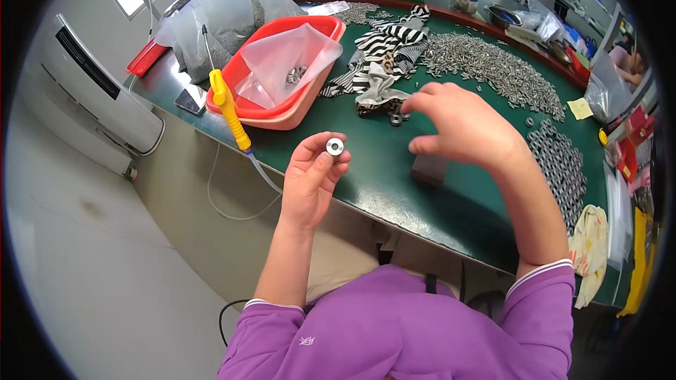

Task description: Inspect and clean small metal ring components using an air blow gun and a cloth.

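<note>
Left hand (310,183) pinches a small metal ring (334,146) in its fingers above the desk (380,190) edge. Right hand (458,127), fingers curled, reaches toward loose rings (398,118) beside the striped cloth (387,53), apparently picking one; whether it already grips one cannot be told. Next move calls for a fine pinch.

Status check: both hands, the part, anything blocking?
Left hand pinching small metal ring, raised over table edge. Right hand reaching by loose rings near striped cloth. Nothing between.
</note>
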Demonstrator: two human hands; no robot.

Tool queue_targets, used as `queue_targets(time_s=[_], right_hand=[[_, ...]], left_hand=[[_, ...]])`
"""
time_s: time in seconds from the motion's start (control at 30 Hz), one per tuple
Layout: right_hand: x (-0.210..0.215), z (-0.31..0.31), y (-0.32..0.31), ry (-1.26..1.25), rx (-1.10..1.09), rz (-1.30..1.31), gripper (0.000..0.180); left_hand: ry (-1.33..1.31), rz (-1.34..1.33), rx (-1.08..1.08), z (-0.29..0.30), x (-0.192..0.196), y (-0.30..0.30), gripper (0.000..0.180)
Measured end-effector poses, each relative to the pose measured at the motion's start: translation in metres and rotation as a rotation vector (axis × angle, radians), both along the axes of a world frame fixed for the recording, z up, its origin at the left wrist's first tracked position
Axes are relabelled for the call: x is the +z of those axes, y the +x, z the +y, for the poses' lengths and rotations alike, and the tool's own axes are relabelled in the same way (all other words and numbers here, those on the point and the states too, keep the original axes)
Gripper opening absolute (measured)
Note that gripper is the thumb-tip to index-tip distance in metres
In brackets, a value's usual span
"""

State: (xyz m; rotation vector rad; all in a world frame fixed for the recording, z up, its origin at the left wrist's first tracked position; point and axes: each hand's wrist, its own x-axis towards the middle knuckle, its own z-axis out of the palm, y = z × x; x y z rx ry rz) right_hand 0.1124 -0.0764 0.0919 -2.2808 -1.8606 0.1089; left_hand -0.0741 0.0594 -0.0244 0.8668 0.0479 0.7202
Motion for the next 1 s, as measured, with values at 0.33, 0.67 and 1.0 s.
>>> queue_targets(time_s=[0.33,0.67,1.0], right_hand=[[-0.041,-0.04,-0.004,0.079,-0.049,0.206,0.07],[-0.041,-0.037,-0.03,0.561,0.275,0.209,0.072],[-0.052,-0.029,-0.011,0.645,0.18,0.223,0.063]], left_hand=[[-0.064,0.023,-0.074,-0.002,-0.008,-0.001,0.026],[-0.246,0.107,-0.151,-0.047,-0.001,0.036,0.018],[-0.235,0.089,-0.146,-0.047,-0.006,0.045,0.024]])
